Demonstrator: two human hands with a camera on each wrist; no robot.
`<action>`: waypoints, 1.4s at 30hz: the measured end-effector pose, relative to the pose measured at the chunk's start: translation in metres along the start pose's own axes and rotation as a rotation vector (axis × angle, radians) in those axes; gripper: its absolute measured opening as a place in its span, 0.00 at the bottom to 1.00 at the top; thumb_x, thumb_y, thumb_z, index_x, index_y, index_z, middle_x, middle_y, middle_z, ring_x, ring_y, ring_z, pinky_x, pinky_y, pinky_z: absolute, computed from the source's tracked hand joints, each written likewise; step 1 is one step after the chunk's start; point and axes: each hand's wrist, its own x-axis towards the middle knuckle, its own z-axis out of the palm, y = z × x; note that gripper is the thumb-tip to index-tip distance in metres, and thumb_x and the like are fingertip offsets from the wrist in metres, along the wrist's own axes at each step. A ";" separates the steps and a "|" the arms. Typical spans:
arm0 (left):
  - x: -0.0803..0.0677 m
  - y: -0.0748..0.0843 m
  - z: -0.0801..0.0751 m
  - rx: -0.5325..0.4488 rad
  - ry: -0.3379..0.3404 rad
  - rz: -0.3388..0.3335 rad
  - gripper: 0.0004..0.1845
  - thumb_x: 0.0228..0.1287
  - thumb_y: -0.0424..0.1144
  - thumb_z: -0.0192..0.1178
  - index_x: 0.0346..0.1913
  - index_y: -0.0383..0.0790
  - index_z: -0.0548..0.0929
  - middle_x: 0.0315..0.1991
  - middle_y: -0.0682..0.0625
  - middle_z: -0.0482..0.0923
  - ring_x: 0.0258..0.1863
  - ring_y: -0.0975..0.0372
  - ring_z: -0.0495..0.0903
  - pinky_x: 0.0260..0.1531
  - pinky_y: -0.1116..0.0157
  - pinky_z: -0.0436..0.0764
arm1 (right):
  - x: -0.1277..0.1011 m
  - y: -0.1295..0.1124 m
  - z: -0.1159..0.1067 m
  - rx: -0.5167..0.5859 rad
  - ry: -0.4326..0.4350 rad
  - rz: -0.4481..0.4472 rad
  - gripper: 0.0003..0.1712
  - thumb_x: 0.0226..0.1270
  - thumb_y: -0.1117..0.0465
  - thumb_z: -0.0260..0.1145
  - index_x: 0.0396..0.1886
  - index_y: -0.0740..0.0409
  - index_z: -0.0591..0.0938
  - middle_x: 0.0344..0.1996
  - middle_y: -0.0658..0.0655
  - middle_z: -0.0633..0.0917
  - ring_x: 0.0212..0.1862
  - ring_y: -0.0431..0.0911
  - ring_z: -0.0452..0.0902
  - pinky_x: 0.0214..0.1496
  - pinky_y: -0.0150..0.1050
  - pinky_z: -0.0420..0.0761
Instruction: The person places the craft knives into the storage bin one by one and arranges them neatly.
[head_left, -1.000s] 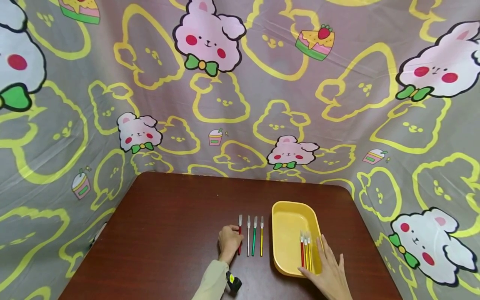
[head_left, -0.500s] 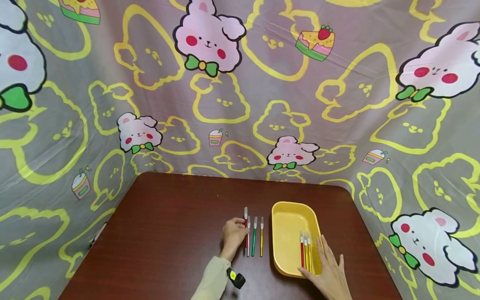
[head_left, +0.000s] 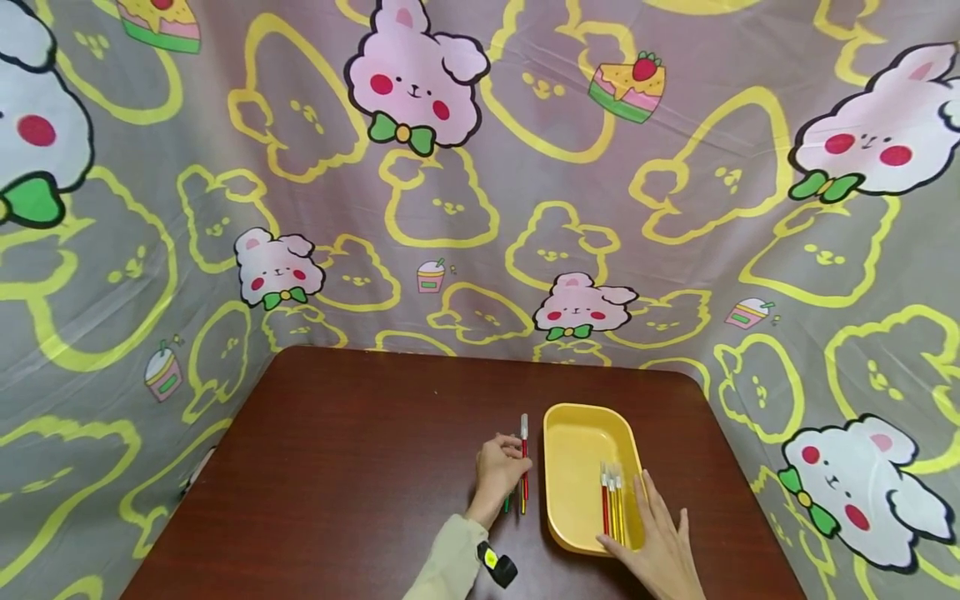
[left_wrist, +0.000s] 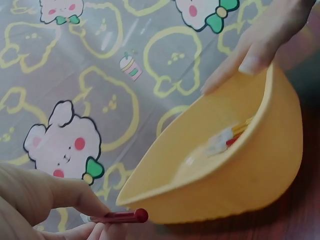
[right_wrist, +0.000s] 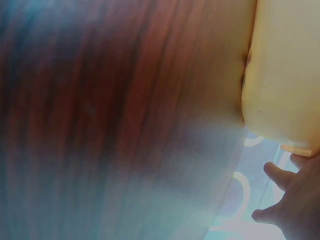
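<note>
My left hand [head_left: 501, 471] pinches a red craft knife [head_left: 525, 450], its capped pale tip pointing away from me. The knife's round red end [left_wrist: 142, 215] shows beyond the fingertips in the left wrist view, close to the yellow tray [left_wrist: 215, 200]. Under that hand the lower ends of a green craft knife [head_left: 507, 503] and a gold one [head_left: 522, 507] peek out; the silver one is hidden. My right hand [head_left: 662, 537] rests with straight, spread fingers at the tray's right side, thumb over its near rim. Inside the tray lie a red craft knife [head_left: 605, 507] and several gold ones [head_left: 618, 512].
A dark brown wooden table [head_left: 360, 450] carries everything. Patterned cloth [head_left: 450, 208] with rabbit faces hangs around its back and sides. A black strap with a small device [head_left: 497, 563] sits on the left wrist.
My left hand has lifted the red craft knife from the left end of the row and carried it right, over the other knives toward the tray. The right hand and tray stay put.
</note>
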 end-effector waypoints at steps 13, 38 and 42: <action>-0.011 0.012 0.031 -0.001 -0.079 0.045 0.13 0.44 0.22 0.70 0.37 0.33 0.87 0.24 0.49 0.85 0.22 0.69 0.77 0.26 0.69 0.79 | 0.001 0.001 0.000 -0.025 -0.017 0.014 0.70 0.55 0.31 0.77 0.87 0.56 0.53 0.82 0.65 0.58 0.71 0.70 0.68 0.66 0.85 0.51; -0.033 0.018 0.091 0.150 -0.118 0.072 0.14 0.44 0.21 0.73 0.35 0.37 0.87 0.21 0.57 0.78 0.22 0.67 0.74 0.25 0.68 0.78 | -0.001 0.002 0.004 -0.035 0.027 -0.021 0.68 0.54 0.32 0.78 0.85 0.57 0.57 0.81 0.65 0.60 0.70 0.69 0.70 0.64 0.84 0.53; -0.034 0.017 0.095 0.170 -0.120 0.046 0.14 0.45 0.21 0.73 0.35 0.37 0.87 0.22 0.56 0.79 0.22 0.66 0.75 0.24 0.68 0.78 | 0.000 0.004 0.004 -0.039 0.017 -0.015 0.69 0.54 0.32 0.78 0.86 0.57 0.55 0.82 0.64 0.59 0.70 0.69 0.69 0.65 0.85 0.52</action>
